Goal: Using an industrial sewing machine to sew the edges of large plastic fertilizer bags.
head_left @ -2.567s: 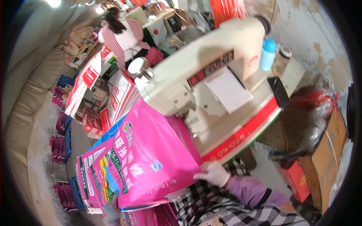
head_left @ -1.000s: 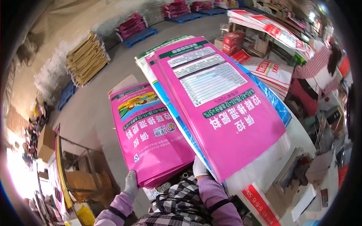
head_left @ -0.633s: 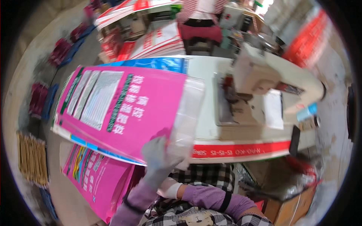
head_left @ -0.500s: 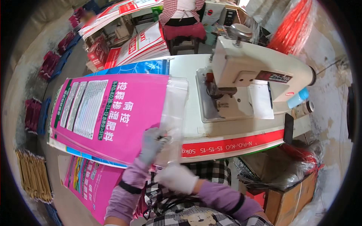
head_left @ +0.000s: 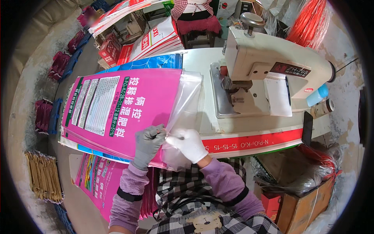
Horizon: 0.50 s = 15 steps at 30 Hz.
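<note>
A stack of pink printed woven bags (head_left: 156,97) lies on the sewing table, with a clear plastic liner (head_left: 187,101) sticking out past the top bag's right edge. My left hand (head_left: 150,144), in a grey glove, rests at that edge, its fingertips pinched on the liner. Right beside it my right hand (head_left: 189,144), in a white glove, has thumb and fingers closed on the same film. The fingertips of both hands nearly meet, and the exact fold between them is too small to make out.
A white industrial sewing machine (head_left: 265,62) stands to the right, with a blue bottle (head_left: 317,95) and a dark phone-like slab (head_left: 307,126) nearby. More pink bags (head_left: 105,183) hang below the table at left. Another person sits beyond, near stacked white-and-red bags (head_left: 159,39).
My right hand has moved up from near my lap to the liner beside my left hand and taken hold of it. The view has shifted slightly.
</note>
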Each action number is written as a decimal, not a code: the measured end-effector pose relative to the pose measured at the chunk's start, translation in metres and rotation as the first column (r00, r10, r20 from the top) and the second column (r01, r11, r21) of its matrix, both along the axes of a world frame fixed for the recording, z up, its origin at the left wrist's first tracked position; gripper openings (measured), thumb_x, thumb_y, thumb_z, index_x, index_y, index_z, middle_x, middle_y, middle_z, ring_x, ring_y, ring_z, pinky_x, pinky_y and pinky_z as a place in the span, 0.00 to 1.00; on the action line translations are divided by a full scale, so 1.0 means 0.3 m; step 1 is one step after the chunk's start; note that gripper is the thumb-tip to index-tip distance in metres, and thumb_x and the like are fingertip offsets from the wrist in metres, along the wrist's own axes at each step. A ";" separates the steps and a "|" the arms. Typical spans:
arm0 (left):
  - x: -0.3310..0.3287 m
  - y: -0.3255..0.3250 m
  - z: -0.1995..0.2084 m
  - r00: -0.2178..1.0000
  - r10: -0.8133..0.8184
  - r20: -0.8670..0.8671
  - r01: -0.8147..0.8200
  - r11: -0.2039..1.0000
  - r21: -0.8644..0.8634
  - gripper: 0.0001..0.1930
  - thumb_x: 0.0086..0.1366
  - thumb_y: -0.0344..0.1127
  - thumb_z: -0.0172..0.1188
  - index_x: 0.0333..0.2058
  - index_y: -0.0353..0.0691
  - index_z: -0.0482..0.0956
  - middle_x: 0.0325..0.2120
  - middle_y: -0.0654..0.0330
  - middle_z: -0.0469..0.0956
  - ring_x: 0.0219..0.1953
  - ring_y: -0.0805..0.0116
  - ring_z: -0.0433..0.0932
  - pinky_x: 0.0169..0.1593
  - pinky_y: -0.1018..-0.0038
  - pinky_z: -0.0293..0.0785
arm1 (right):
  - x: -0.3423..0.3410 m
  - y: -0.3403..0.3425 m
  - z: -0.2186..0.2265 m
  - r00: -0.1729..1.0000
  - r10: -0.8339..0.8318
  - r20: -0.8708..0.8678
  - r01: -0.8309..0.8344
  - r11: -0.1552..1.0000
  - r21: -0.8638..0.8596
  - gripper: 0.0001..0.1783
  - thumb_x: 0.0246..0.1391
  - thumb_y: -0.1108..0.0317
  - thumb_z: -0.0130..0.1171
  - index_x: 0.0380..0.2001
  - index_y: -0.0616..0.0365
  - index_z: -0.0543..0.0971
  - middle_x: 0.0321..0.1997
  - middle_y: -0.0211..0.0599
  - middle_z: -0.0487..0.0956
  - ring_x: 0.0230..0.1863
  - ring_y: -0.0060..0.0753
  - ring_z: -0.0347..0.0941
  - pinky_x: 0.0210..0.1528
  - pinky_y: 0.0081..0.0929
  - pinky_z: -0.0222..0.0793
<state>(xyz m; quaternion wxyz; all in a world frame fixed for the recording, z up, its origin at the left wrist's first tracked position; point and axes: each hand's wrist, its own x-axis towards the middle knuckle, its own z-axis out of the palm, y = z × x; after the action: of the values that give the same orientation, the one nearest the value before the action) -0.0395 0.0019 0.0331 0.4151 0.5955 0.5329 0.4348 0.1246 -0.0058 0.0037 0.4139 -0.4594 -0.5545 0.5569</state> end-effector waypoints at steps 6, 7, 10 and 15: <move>-0.069 0.000 0.016 0.994 0.101 -0.046 -0.092 0.982 0.166 0.10 0.63 0.26 0.60 0.22 0.39 0.81 0.16 0.68 0.72 0.21 0.84 0.66 0.29 0.80 0.68 | 0.044 -0.060 -0.129 0.964 -0.247 0.093 0.246 0.969 0.030 0.17 0.58 0.61 0.58 0.21 0.63 0.79 0.16 0.33 0.75 0.19 0.30 0.71 0.26 0.33 0.64; -0.080 0.002 0.039 0.968 0.203 0.148 -0.222 0.967 0.124 0.08 0.64 0.26 0.59 0.24 0.38 0.82 0.16 0.69 0.70 0.20 0.84 0.64 0.29 0.80 0.67 | 0.098 -0.063 -0.153 0.900 -0.209 0.383 0.186 0.978 0.096 0.16 0.56 0.62 0.57 0.22 0.63 0.79 0.17 0.37 0.76 0.21 0.37 0.74 0.27 0.37 0.66; -0.084 -0.006 0.090 0.894 0.320 0.313 -0.339 0.941 0.006 0.07 0.64 0.26 0.59 0.28 0.38 0.84 0.16 0.70 0.71 0.19 0.84 0.63 0.28 0.81 0.65 | 0.198 -0.044 -0.194 0.533 -0.301 0.791 0.027 0.940 0.340 0.15 0.45 0.63 0.61 0.38 0.58 0.79 0.35 0.44 0.79 0.41 0.47 0.76 0.41 0.41 0.72; -0.069 -0.041 0.030 0.969 0.196 0.153 -0.203 0.979 0.029 0.05 0.62 0.24 0.61 0.31 0.39 0.85 0.17 0.71 0.72 0.20 0.86 0.64 0.27 0.81 0.66 | -0.017 -0.037 0.175 0.991 0.098 0.087 -0.122 0.932 0.342 0.27 0.47 0.58 0.69 0.46 0.62 0.75 0.49 0.50 0.76 0.51 0.50 0.74 0.51 0.36 0.71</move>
<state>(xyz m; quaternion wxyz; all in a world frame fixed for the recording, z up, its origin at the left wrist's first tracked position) -0.0601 -0.0103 0.0422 0.3945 0.5138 0.5478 0.5295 0.1194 -0.0170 0.0561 0.4371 -0.3665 -0.6825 0.4569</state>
